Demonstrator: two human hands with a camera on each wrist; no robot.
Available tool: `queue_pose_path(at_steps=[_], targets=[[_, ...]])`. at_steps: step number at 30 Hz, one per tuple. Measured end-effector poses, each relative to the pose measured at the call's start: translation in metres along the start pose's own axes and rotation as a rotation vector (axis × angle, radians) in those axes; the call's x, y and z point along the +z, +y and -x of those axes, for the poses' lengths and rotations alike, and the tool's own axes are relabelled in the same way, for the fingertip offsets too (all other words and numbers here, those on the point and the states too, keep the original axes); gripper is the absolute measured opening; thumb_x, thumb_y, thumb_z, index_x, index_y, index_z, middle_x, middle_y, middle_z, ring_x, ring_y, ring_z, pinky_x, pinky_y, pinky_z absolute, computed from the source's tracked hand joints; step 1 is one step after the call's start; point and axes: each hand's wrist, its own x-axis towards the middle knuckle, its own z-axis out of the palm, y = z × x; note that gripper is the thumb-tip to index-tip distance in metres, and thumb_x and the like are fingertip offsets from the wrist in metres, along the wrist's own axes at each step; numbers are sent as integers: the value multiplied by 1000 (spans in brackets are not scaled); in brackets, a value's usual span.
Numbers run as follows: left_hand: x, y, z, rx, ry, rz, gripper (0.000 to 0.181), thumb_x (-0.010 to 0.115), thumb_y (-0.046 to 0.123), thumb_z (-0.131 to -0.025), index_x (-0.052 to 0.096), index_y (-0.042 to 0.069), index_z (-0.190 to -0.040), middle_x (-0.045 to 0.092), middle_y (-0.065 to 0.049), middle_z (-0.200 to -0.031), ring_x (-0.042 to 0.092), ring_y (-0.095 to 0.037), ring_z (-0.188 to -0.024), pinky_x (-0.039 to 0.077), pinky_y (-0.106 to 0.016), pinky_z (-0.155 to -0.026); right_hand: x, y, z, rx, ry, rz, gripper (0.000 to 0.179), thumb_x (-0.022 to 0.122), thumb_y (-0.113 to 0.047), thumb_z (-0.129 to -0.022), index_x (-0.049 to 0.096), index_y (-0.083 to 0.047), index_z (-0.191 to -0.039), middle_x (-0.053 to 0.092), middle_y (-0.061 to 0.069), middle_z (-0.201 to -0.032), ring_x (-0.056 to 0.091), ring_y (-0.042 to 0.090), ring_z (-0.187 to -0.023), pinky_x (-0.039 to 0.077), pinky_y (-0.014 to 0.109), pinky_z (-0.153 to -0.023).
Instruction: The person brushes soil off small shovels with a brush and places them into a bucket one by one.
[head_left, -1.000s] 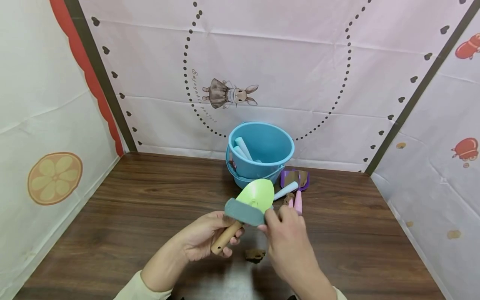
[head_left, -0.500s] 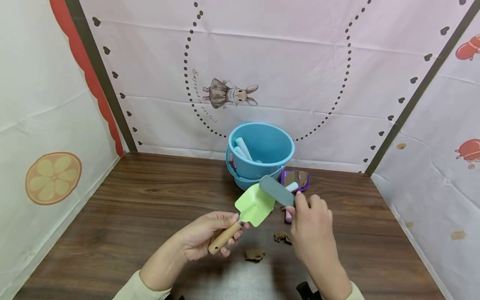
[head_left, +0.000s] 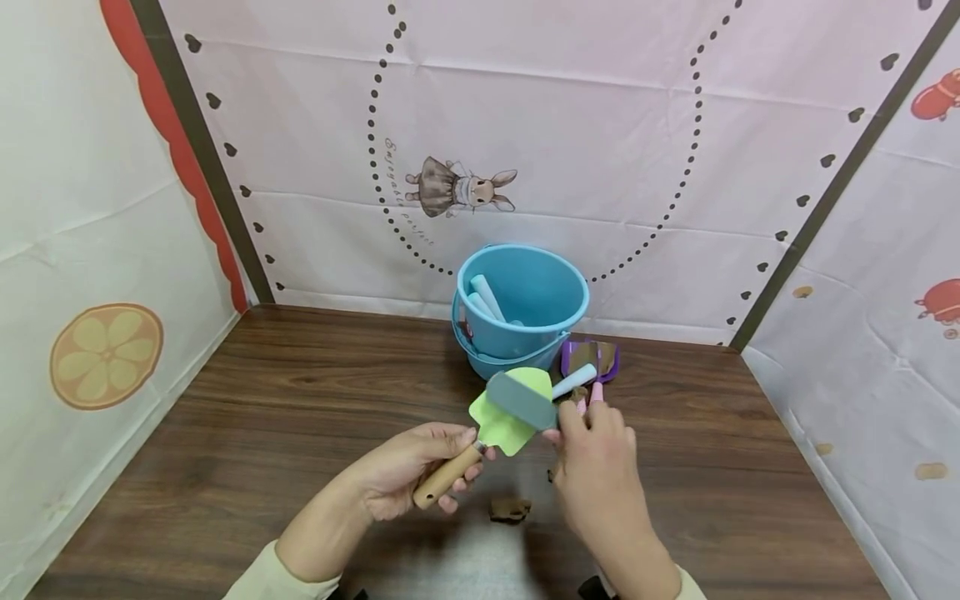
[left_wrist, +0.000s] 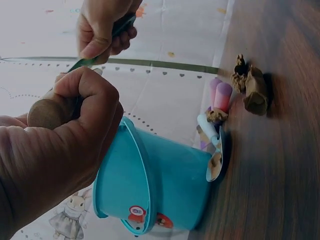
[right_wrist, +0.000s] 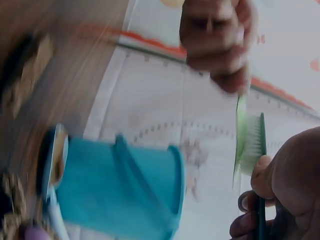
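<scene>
My left hand grips the wooden handle of a small light green toy shovel, which is held up over the table. In my right hand is a dark green brush, gripped by its handle. Its white bristles touch the face of the shovel blade in the right wrist view. From the head, the brush's back hides part of the blade. Below the hands, a brown lump lies on the table.
Behind the shovel stands a blue bucket with light blue handles sticking up inside. To its right lie a purple shovel, a light blue-handled scoop and pink handles. More brown crumpled pieces lie near them.
The brush swung right and up off the blade's far side, then came back left over the blade. My left hand and the shovel handle stay nearly still; the blade has turned slightly.
</scene>
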Motion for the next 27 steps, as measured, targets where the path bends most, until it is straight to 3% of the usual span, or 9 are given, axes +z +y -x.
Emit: queue_pose_path(at_steps=[5,8,27], targets=[[-1,0,0,-14,-25,1,32,47,29,-109,64,3,-114,60,1,-87,57,-5,-73,50,-20,-59,-3,23,-10,147,20,39,25,67,-25,-96,56,-3,-93,42,10,-74,42,30,-67,31,39,-58],[-2,1,1,-8,-31,-6,32,47,30,-109,64,3,-114,59,1,-87,57,-5,-73,50,-20,-59,-5,31,-13,188,43,40,26,66,-23,-97,53,-3,-87,43,13,-75,43,32,-67,31,41,-57],[1,2,2,-9,-45,-5,33,48,29,-108,62,0,-116,60,0,-86,56,-6,-71,50,-20,-59,-8,29,-14,216,-19,20,25,62,-25,-100,54,-4,-89,43,11,-77,42,29,-69,31,39,-60]])
